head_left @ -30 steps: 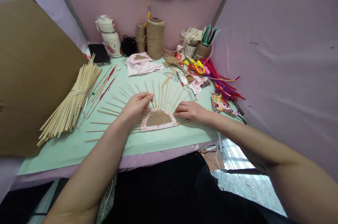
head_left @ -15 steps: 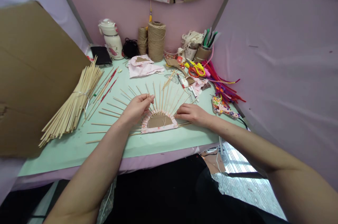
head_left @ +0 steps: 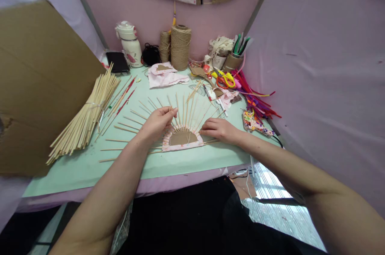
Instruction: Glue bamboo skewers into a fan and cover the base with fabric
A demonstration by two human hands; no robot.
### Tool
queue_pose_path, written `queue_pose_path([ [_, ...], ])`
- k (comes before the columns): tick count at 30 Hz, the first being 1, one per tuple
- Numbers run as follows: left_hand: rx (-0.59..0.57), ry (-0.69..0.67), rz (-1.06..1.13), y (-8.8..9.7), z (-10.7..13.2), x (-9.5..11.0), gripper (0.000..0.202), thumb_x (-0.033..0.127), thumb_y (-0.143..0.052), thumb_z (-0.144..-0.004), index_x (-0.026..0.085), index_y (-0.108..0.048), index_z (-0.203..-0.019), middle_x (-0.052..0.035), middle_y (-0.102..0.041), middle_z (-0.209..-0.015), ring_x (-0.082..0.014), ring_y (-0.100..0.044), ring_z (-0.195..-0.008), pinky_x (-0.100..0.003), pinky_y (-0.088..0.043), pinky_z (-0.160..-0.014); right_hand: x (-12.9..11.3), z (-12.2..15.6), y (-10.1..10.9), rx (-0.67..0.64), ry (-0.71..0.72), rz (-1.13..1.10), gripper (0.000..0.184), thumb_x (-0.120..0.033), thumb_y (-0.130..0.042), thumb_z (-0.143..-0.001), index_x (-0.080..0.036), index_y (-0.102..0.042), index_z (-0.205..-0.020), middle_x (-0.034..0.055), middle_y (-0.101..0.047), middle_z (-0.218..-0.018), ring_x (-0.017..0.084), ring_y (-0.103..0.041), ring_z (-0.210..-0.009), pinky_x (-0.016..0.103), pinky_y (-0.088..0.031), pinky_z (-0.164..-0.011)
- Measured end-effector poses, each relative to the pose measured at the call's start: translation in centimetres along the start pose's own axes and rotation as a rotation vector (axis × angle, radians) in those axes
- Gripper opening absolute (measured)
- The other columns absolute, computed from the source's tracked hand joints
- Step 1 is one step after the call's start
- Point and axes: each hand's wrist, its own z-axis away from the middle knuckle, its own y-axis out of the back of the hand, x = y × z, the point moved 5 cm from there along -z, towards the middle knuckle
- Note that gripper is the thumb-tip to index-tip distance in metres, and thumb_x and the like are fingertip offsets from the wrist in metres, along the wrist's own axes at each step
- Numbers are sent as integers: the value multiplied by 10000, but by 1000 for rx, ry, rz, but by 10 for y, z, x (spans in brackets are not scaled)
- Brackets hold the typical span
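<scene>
A half-round cardboard piece (head_left: pixel 183 138) with a pink patterned fabric border (head_left: pixel 182 148) lies flat on the table, its straight edge towards me. Thin wooden sticks (head_left: pixel 183 106) fan out from its curved rim. Over the left part of the fan is my left hand (head_left: pixel 159 122), thumb and forefinger pinched together above the sticks; what is between them is too small to make out. My right hand (head_left: pixel 220 130) rests at the right end of the rim with fingers bent together over the sticks there. Its fingertips and anything under them are hidden.
Left lies a tied bundle of sticks (head_left: pixel 86 114) beside a large cardboard sheet (head_left: pixel 45 86). Twine spools (head_left: pixel 181 48), a bottle (head_left: pixel 132 50) and a phone (head_left: pixel 118 62) stand or lie behind. Scissors (head_left: pixel 224 78), pipe cleaners (head_left: pixel 255 100) and a glue gun (head_left: pixel 255 123) are right.
The whole view has shifted slightly, so things appear a little further right. Both hands keep nearly the same pose and place at the fan of sticks.
</scene>
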Motion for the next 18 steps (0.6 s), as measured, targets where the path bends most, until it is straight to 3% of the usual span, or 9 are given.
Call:
queue_pose_path([
  [18, -6, -3, -16, 1, -1, -1, 298, 355, -650, -836, 152, -528, -655, 98, -274, -458, -35, -216, -399, -169, -208, -415, 1, 0, -2, -50, 9, 0, 283, -158, -391, -1010, -177, -639, -1146, 99, -695, -1000, 195, -580, -932, 319, -480, -734],
])
